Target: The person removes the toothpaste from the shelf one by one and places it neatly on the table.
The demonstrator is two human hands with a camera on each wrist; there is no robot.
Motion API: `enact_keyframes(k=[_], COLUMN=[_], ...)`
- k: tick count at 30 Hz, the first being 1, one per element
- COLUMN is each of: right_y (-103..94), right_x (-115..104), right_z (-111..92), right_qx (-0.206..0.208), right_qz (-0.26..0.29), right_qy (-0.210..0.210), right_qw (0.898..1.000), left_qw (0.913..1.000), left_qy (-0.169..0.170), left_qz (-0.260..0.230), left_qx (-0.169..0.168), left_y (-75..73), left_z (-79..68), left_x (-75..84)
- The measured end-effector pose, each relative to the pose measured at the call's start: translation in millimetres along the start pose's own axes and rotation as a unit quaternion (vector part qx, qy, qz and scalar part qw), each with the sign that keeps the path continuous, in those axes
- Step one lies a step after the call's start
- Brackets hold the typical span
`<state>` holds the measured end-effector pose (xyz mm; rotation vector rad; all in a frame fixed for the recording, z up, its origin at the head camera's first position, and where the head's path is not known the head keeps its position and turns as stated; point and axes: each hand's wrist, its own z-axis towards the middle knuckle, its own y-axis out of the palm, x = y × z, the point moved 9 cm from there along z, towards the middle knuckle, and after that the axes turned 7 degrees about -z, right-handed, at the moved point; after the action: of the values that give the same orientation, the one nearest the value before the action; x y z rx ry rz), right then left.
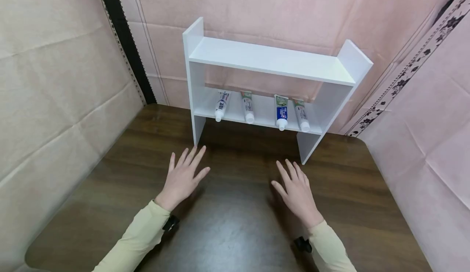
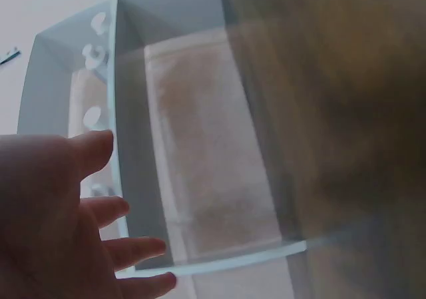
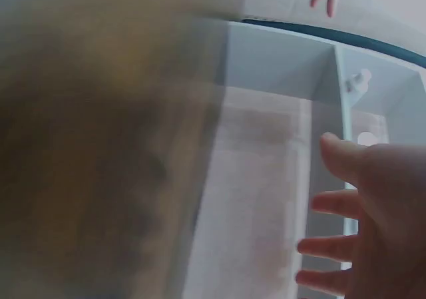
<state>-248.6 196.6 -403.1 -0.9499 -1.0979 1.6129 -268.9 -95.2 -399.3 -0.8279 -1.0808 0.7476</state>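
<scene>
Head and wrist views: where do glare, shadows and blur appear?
Head view: pale glare on the tabletop at lower centre, dark shadows beside the left hand and right hand; left wrist view: tabletop blurred at right; right wrist view: tabletop blurred at left.

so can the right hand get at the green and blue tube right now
Probably yes: the right hand is empty, and that tube lies cap outward on the open lower shelf, nothing visible between them.

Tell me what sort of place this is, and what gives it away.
Probably a staged tabletop booth rather than a lived-in room: pale cloth hangs on three sides of a brown table, where a white shelf unit holds four spaced-out toothpaste tubes.
</scene>
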Motion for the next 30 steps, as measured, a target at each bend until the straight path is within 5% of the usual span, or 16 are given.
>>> enact_keyframes(k=[9, 13, 18, 30], right_y=[-28.9, -26.9, -20.3, -39.3], right_x=[-37, -56, -83, -140], right_z=[40, 56, 75, 129], right_qx=[0.038, 0.033, 0.018, 0.092], right_qz=[0.037, 0.049, 0.068, 0.061], right_qy=[-0.045, -0.085, -0.127, -0.183], right_qw=[0.998, 0.995, 0.989, 0.977], left_qw=[0.9949, 0.9824, 0.9641, 0.9319], left_qy=[-0.03, -0.054, -0.073, -0.026], left_qz=[-0.096, -0.178, -0.255, -0.348], left_qx=[-0.008, -0.017, 0.017, 0.097], left_y=[-24.1, -23.3, -29.0, -38.1], left_z=[32.5, 54.6, 80.5, 107.7], left_x=[-18.2, -34.0, -45.9, -38.9])
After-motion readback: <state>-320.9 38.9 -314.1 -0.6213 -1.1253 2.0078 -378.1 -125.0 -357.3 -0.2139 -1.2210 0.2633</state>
